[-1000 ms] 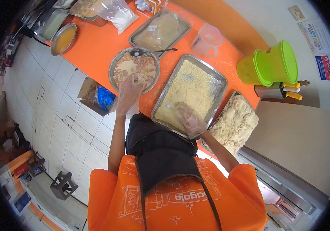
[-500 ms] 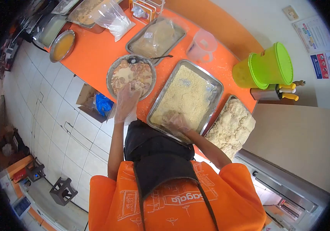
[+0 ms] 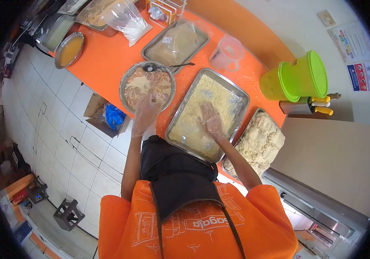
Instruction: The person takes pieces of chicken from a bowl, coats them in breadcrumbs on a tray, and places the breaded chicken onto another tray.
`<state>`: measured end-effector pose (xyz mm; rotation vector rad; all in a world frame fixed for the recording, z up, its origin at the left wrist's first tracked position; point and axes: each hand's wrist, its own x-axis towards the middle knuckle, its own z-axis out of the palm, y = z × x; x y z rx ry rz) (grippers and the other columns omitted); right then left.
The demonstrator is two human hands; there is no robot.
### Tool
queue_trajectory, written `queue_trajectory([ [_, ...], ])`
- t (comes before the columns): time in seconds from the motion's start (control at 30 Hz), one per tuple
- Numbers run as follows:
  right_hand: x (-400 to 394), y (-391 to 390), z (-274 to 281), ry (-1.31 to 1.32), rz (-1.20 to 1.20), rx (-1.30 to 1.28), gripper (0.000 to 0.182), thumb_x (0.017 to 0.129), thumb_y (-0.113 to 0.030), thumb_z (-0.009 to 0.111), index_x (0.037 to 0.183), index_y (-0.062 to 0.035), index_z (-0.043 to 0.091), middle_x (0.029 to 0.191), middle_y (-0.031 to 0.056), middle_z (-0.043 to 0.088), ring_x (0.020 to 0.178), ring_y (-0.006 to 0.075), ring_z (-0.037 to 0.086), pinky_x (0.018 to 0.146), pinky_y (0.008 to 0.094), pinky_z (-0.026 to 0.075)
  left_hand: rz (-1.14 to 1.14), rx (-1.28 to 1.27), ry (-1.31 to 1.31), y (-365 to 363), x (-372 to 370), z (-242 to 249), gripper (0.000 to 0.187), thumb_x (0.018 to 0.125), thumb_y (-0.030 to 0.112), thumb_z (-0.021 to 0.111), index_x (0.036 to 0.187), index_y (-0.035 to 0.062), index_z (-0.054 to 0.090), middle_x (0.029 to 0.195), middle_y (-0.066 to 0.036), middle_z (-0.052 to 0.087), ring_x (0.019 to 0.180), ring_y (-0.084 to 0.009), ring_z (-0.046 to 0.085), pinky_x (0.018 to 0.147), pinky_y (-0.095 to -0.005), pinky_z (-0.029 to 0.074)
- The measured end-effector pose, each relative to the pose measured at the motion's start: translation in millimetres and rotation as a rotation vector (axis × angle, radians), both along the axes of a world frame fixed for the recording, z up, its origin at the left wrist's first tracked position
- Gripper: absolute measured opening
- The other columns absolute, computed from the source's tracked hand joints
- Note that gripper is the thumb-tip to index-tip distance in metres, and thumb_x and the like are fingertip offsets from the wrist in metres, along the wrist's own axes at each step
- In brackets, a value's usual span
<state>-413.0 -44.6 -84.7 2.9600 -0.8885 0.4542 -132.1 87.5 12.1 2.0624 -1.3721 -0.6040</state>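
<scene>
My left hand (image 3: 147, 113), in a clear plastic glove, reaches over the near rim of a round metal bowl (image 3: 123, 93). Its fingertips are at pieces of raw meat (image 3: 158, 80) in pale batter, and I cannot tell whether they hold one. A dark-handled utensil (image 3: 176, 65) leans across the bowl's far side. Also gloved, my right hand (image 3: 212, 121) lies with fingers stretched out on pale yellow breadcrumbs (image 3: 204, 90). The crumbs fill a rectangular metal tray (image 3: 240, 123), thinner near its front corner.
Right of the crumb tray, a second tray holds coated pieces (image 3: 260, 140). Behind stand a clear plastic jug (image 3: 227, 52), a tray with a bagged item (image 3: 174, 43), and lime-green tubs (image 3: 308, 75) by a knife block (image 3: 295, 107). A bowl of orange liquid (image 3: 70, 51) sits far left.
My right hand has moved from the tray's near edge forward and right to the middle of the crumbs, its fingers now spread. My left hand stays at the bowl.
</scene>
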Motion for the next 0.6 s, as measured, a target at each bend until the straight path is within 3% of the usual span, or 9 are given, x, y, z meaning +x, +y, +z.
queue_trajectory([
  [0.1, 18.3, -19.0, 14.7, 0.136, 0.031, 0.052, 0.05, 0.095, -0.041, 0.043, 0.127, -0.0041, 0.055, 0.136, 0.0145, 0.051, 0.126, 0.0321, 0.045, 0.107, 0.0454, 0.032, 0.11, -0.239, 0.082, 1.7, -0.5, -4.8, 0.035, 0.079, 0.02, 0.061, 0.101, -0.0066, 0.059, 0.094, -0.026, 0.063, 0.089, -0.0399, 0.061, 0.078, -0.0442, 0.047],
  [0.2, 52.6, -42.0, 12.2, 0.219, -0.018, 0.207, 0.047, 0.095, -0.038, 0.043, 0.128, -0.006, 0.054, 0.136, 0.0145, 0.051, 0.127, 0.0322, 0.043, 0.106, 0.0466, 0.033, 0.07, -0.218, 0.043, 5.8, -0.8, 5.1, 0.035, 0.08, 0.019, 0.062, 0.104, -0.0058, 0.059, 0.097, -0.025, 0.064, 0.09, -0.0389, 0.062, 0.08, -0.0431, 0.047],
  [0.3, 60.4, -47.0, -4.0, 0.334, 0.068, 0.235, 0.046, 0.092, -0.038, 0.046, 0.124, -0.0063, 0.056, 0.133, 0.0158, 0.052, 0.124, 0.0317, 0.046, 0.104, 0.0467, 0.034, 0.19, -0.224, 0.081, 9.3, -1.7, 1.8, 0.033, 0.081, 0.018, 0.062, 0.105, -0.0052, 0.059, 0.098, -0.025, 0.064, 0.09, -0.0393, 0.061, 0.08, -0.0434, 0.047],
  [0.4, 46.1, -64.9, -50.3, 0.082, 0.166, 0.225, 0.042, 0.088, -0.038, 0.051, 0.113, -0.0055, 0.061, 0.115, 0.018, 0.061, 0.107, 0.0328, 0.056, 0.095, 0.0482, 0.041, 0.268, -0.158, 0.211, 14.0, -0.6, -10.5, 0.038, 0.082, 0.021, 0.062, 0.113, -0.0002, 0.059, 0.115, -0.022, 0.058, 0.107, -0.0431, 0.052, 0.092, -0.0483, 0.041],
  [0.5, 82.2, -61.6, -5.2, 0.572, -0.162, 0.527, 0.035, 0.085, -0.038, 0.055, 0.095, -0.0067, 0.064, 0.092, 0.0169, 0.065, 0.085, 0.0319, 0.062, 0.076, 0.0486, 0.048, 0.13, 0.015, 0.175, 17.0, 3.3, -2.6, 0.038, 0.084, 0.023, 0.061, 0.114, 0.0005, 0.059, 0.116, -0.023, 0.058, 0.109, -0.0424, 0.052, 0.094, -0.0475, 0.041],
  [0.6, 83.9, -57.0, -5.0, 0.448, -0.086, 0.39, 0.031, 0.088, -0.034, 0.053, 0.085, -0.0054, 0.064, 0.085, 0.0214, 0.063, 0.078, 0.0276, 0.062, 0.064, 0.0414, 0.048, 0.246, -0.062, 0.214, 14.2, -4.4, -12.4, 0.033, 0.085, 0.023, 0.06, 0.108, 0.0, 0.06, 0.113, -0.023, 0.06, 0.105, -0.0415, 0.055, 0.092, -0.0464, 0.043],
])
